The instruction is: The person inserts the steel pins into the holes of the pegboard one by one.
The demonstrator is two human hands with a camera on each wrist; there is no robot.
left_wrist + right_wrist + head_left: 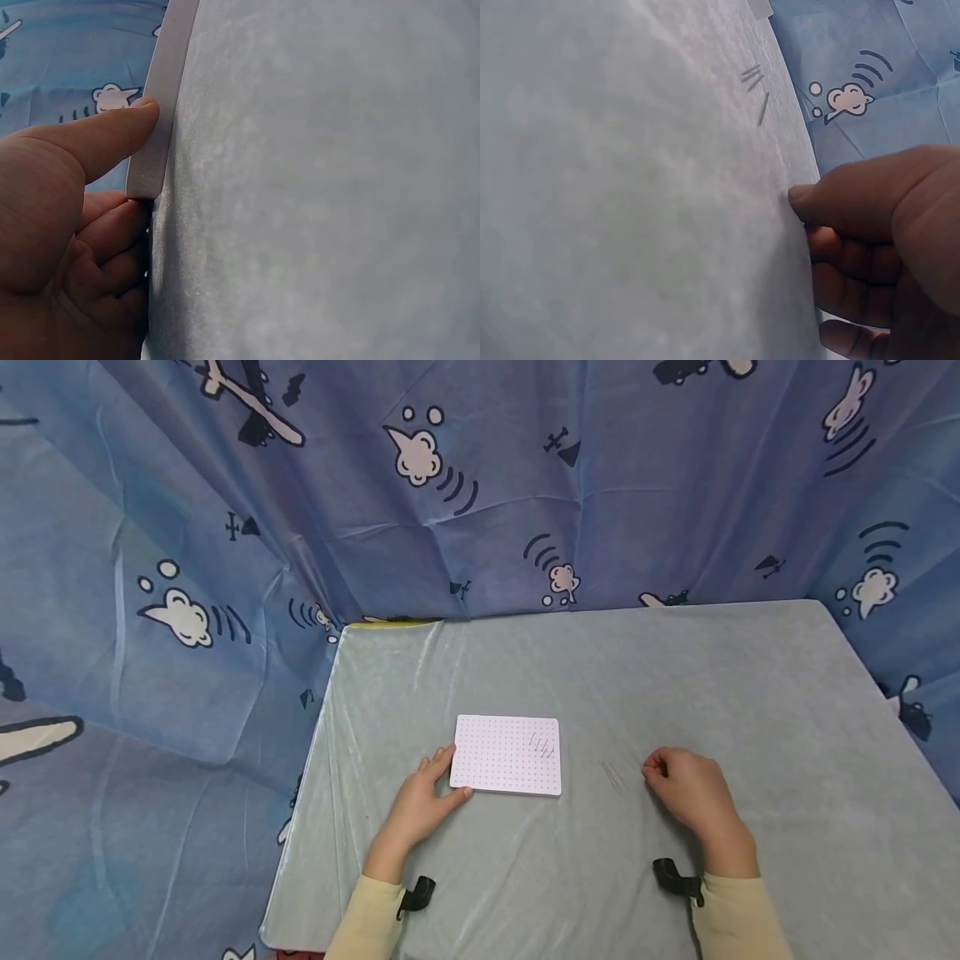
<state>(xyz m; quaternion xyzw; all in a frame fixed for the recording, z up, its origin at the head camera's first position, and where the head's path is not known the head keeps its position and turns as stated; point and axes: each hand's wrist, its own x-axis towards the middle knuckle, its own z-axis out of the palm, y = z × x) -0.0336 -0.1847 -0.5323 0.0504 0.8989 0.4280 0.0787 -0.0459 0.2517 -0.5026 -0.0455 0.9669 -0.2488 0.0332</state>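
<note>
A white pegboard (487, 756) dotted with pink holes lies on the grey cloth. Several thin metal pins (542, 746) stand in its right part, leaning a little. My left hand (422, 802) holds the board's near left corner, thumb on the front edge and fingers along the left side. In the left wrist view the thumb presses the board's pale side edge (159, 127). To the right of the board lie a few loose pins (612, 776), also in the right wrist view (755, 81). Beside them my right hand (693, 793) pinches a thin pin, mostly hidden by its fingertips, close over the cloth.
The grey cloth (637, 677) covers the table. A blue patterned curtain (487, 510) hangs behind it and along the left side. Dark wrist mounts (417, 894) sit at both sleeves.
</note>
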